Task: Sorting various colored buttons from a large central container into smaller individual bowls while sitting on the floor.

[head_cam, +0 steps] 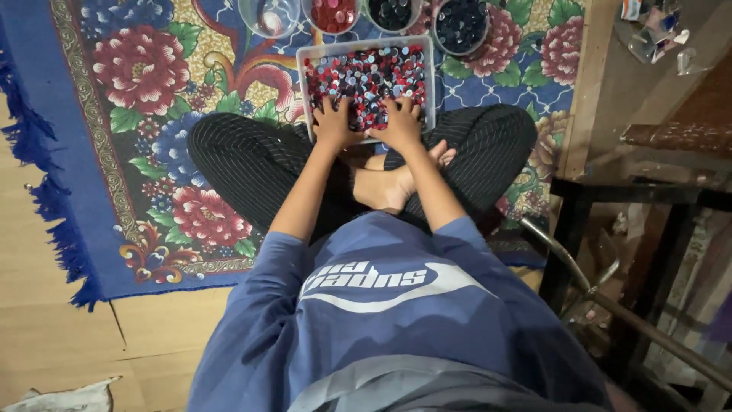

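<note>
A clear rectangular tray (pixel 305 69) full of mixed red, dark and white buttons sits on the rug in front of my crossed legs. My left hand (pixel 333 120) rests palm down on the buttons at the tray's near left, fingers spread. Beside it my right hand (pixel 402 118) lies flat on the buttons at the near right. Neither hand visibly grips anything. Beyond the tray stand round clear bowls: an almost empty one (pixel 268 15), one with red buttons (pixel 332 14), and two with dark buttons (pixel 391 11) (pixel 460 24).
A blue floral rug (pixel 145 114) with a fringed edge covers the wooden floor (pixel 46 320). To the right stand a black metal frame (pixel 602 198), a metal rod (pixel 610 305) and a wooden board with small clutter (pixel 656 30).
</note>
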